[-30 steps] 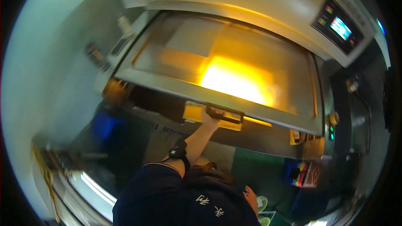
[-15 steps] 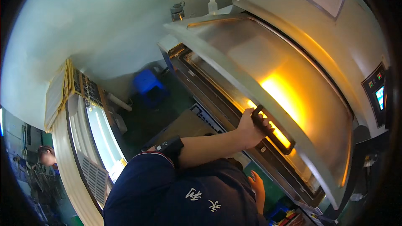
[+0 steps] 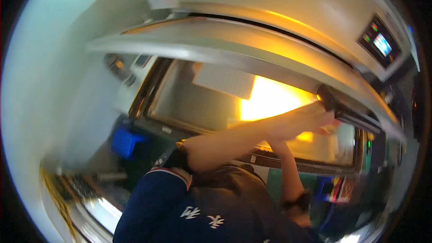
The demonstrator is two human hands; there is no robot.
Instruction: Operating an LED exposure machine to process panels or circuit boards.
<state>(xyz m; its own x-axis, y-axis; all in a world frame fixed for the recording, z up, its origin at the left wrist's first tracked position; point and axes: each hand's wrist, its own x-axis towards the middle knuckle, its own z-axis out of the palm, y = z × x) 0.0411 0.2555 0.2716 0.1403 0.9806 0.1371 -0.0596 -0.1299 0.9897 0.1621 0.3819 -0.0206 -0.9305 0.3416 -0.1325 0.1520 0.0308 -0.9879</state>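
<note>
My left hand (image 3: 317, 116), blurred by motion, is closed on the black handle (image 3: 353, 112) at the front edge of a large grey machine lid (image 3: 234, 56). The lid is raised over a glass-topped bed (image 3: 180, 101) with a dark frame. Bright yellow light shines from the bed's middle. A pale sheet with a fine printed pattern (image 3: 225, 80) shows on the bed, left of the glow. My right hand (image 3: 279, 146) reaches over the bed's front edge, under my left forearm. That forearm hides part of it, and its fingers cannot be made out.
A control panel with a lit screen (image 3: 382, 44) is on the machine at the right. Left of the bed are a dark bottle-like item (image 3: 116, 66) and a blue stool (image 3: 126, 141). Coloured items (image 3: 337, 189) sit below the bed's right front.
The lid has swung up, uncovering the glowing bed and the patterned sheet. My left hand has risen with the handle. My right hand has moved up to the bed. The view has turned right.
</note>
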